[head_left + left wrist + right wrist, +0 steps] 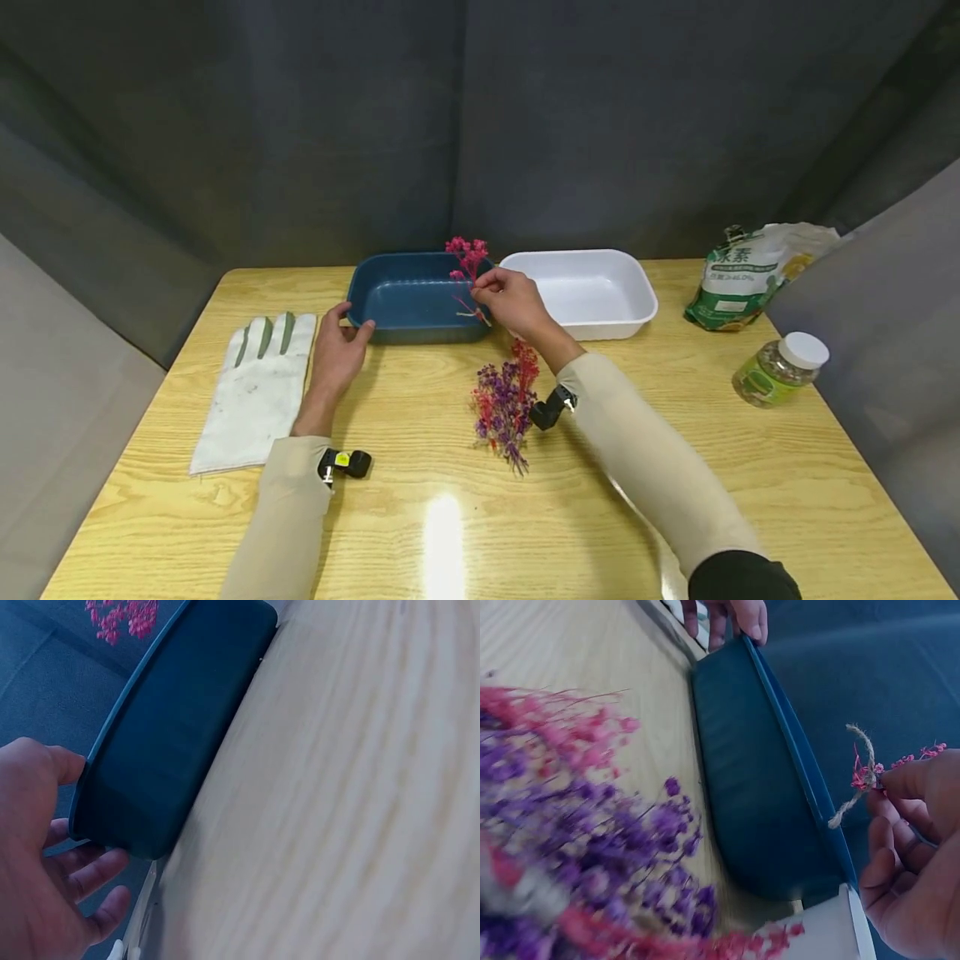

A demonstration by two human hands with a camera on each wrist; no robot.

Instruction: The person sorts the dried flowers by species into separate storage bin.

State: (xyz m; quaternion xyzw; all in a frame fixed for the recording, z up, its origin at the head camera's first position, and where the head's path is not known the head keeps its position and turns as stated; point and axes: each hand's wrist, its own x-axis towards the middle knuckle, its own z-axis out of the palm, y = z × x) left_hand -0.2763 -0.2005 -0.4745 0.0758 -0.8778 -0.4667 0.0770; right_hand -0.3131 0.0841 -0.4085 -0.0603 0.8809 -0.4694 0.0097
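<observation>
My right hand pinches a sprig of pink dried flowers between thumb and fingertips, over the right end of a dark blue plastic tub. A bit of twine is tied round its stem. My left hand holds the tub's left end, with the thumb on the rim and the other fingers around the end wall, as the left wrist view shows. On the table near my right wrist lies a bunch of purple and pink dried flowers.
A white plastic tub stands right beside the blue one. Left of my left hand lies a white work glove with green strips. Toward the right are a green and white bag and a jar with a white lid. Dark curtains hang behind the table.
</observation>
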